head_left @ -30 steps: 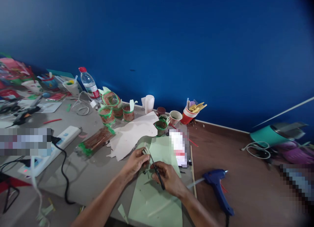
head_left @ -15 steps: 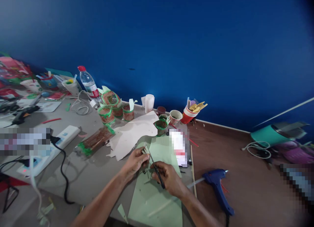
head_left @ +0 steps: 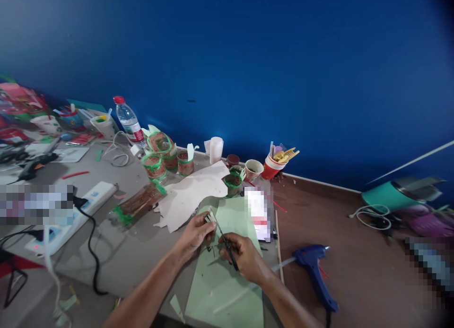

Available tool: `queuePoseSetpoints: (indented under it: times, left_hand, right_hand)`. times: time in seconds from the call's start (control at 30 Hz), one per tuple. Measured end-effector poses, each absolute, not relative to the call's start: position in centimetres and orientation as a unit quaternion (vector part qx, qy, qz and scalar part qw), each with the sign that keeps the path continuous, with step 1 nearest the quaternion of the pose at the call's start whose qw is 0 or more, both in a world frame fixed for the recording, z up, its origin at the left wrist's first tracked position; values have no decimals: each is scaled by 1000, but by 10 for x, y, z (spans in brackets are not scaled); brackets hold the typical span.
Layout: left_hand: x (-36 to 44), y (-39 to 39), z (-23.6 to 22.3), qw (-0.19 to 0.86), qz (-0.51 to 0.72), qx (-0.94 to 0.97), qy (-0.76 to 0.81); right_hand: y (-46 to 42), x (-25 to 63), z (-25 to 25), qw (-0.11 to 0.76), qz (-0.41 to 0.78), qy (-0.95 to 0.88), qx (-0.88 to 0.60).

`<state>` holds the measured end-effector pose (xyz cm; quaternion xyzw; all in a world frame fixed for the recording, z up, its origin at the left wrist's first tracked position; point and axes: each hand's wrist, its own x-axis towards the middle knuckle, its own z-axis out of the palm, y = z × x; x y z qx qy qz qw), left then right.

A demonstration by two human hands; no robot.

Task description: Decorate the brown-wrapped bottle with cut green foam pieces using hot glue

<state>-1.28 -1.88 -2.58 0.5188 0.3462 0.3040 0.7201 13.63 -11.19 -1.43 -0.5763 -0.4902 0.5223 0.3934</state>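
My left hand (head_left: 197, 233) pinches a small pale green paper piece (head_left: 210, 217) cut into narrow strips. In my right hand (head_left: 244, 256) is a slim pair of black-handled scissors (head_left: 230, 253), its fingers closed around the handles. The blade points up and to the left, close against the paper piece. Both hands are over a large light green sheet (head_left: 227, 299) lying on the table. Fingers partly hide the handles and the lower part of the paper piece.
A blue glue gun (head_left: 317, 271) lies to the right. Behind the hands are torn white paper (head_left: 195, 191), green-edged brown pots (head_left: 153, 165), a paper cup (head_left: 254, 168) and a red cup (head_left: 273, 167) of tools. A power strip (head_left: 73, 221) with cords and a water bottle (head_left: 128, 122) are left.
Both hands keep nearly the same place and grip. The right hand's fingers and the scissors have shifted only slightly.
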Motion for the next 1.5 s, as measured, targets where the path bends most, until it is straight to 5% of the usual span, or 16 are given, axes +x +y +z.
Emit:
queuePoseSetpoints:
  times: [0.5, 1.5]
  left_hand:
    - [-15, -20, -24, 722, 295, 524, 343]
    - [-13, -23, -16, 727, 265, 538, 335]
  right_hand:
    - [-111, 137, -1, 414, 612, -417, -529]
    - [-111, 136, -15, 404, 597, -441, -535]
